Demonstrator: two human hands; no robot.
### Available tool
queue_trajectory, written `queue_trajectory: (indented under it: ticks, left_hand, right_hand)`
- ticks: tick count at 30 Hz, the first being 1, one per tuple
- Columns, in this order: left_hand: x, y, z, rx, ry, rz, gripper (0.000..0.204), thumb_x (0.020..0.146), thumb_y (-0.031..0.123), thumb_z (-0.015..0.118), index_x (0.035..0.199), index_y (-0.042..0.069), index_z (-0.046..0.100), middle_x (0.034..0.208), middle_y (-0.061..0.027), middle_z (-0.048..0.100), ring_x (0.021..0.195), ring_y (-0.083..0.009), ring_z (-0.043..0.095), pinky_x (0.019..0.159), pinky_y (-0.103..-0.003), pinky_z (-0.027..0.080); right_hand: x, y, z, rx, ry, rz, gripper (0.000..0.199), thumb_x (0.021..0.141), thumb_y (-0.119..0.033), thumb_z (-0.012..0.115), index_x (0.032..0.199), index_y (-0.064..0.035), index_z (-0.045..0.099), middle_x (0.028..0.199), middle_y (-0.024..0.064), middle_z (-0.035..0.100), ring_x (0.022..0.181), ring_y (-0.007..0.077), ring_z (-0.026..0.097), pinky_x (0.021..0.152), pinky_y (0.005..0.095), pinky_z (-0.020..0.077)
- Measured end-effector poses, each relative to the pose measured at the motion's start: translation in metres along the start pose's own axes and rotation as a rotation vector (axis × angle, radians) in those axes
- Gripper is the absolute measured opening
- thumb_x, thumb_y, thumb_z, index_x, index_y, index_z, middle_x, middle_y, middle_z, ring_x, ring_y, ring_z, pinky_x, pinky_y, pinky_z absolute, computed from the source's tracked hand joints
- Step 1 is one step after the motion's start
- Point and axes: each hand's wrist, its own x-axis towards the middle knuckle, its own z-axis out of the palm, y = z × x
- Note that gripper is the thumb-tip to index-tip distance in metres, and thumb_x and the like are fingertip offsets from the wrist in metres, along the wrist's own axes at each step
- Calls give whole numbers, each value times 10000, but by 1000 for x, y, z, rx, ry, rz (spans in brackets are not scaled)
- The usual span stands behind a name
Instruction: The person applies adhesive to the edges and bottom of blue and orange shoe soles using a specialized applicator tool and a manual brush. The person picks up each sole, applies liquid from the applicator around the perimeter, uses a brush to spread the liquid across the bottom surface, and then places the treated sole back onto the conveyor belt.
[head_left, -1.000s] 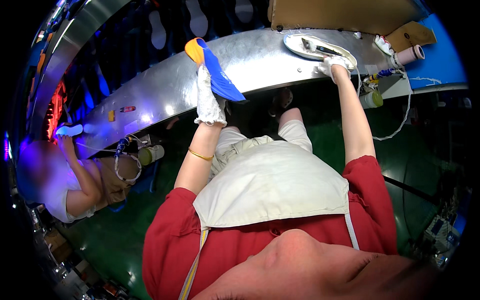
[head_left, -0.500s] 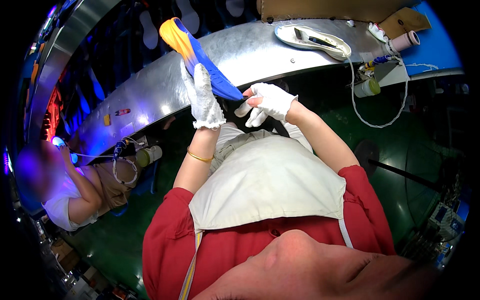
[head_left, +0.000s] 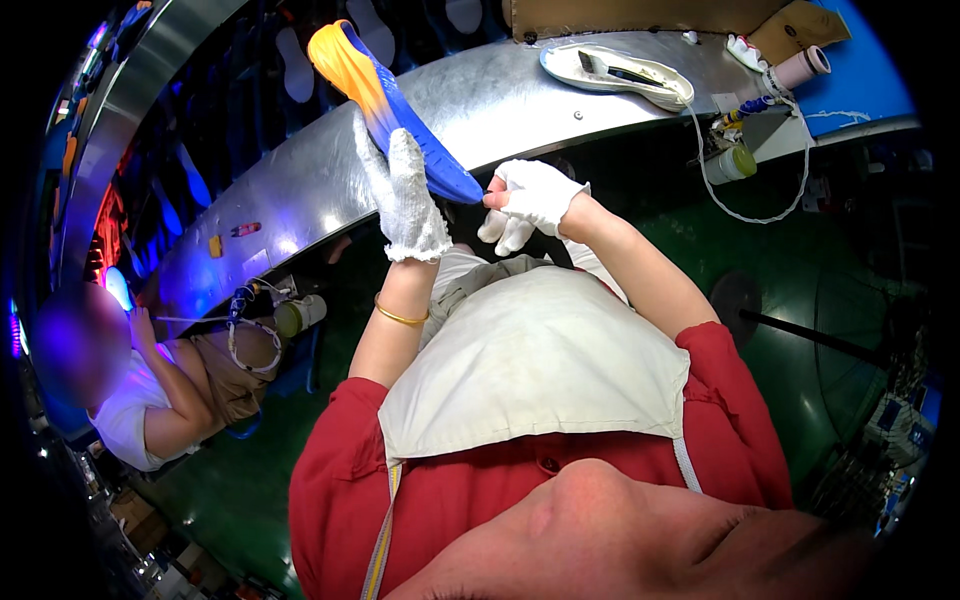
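A shoe sole (head_left: 405,125), orange at its far end and blue toward me, is held up slantwise over the near edge of the metal table. My left hand (head_left: 403,200), in a white glove, is closed around its side, thumb and fingers on either edge. My right hand (head_left: 535,200) wears a white glove with bare thumb and forefinger tips. Those tips are pinched together right at the sole's near blue end; whether they grip its edge or something small is too fine to make out. The other right fingers hang curled below.
On the curved metal table (head_left: 290,190) lies a white tray (head_left: 570,68) with a brush (head_left: 625,75) in it. Right of it, a cord loops down past a capped container (head_left: 735,163). A co-worker (head_left: 150,390) sits at the left, holding a lit sole. Several soles lie beyond the table.
The sole and both hands stay nearly in place; the right fingertips have shifted slightly against the sole's near end. The co-worker's sole has tilted. The whole view has shifted a little.
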Motion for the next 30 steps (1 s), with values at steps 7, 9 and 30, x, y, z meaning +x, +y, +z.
queue_trajectory:
  ticks: [7,9,30]
  left_hand:
    - [2,-3,-4,10,-24,-6,586,915,222,512,1396,45,228,1147,-55,462,965,-130,498,870,-273,430]
    - [5,-7,-9,-14,-26,-13,580,917,239,507,1392,45,236,1151,-58,464,973,-134,500,873,-275,430]
    - [11,-15,-18,-17,15,-78,584,910,295,515,1373,37,270,1157,-66,460,992,-151,494,870,-292,427]
  right_hand:
    - [2,11,-4,-200,7,-167,190,799,-142,631,893,-10,532,777,106,624,791,164,616,682,296,498]
    - [1,16,-5,-8,-21,-129,203,797,-148,632,900,-5,532,798,120,631,800,163,614,687,297,496]
    - [-5,-15,9,199,-38,93,207,848,-192,588,864,5,526,802,190,663,556,216,637,497,262,506]
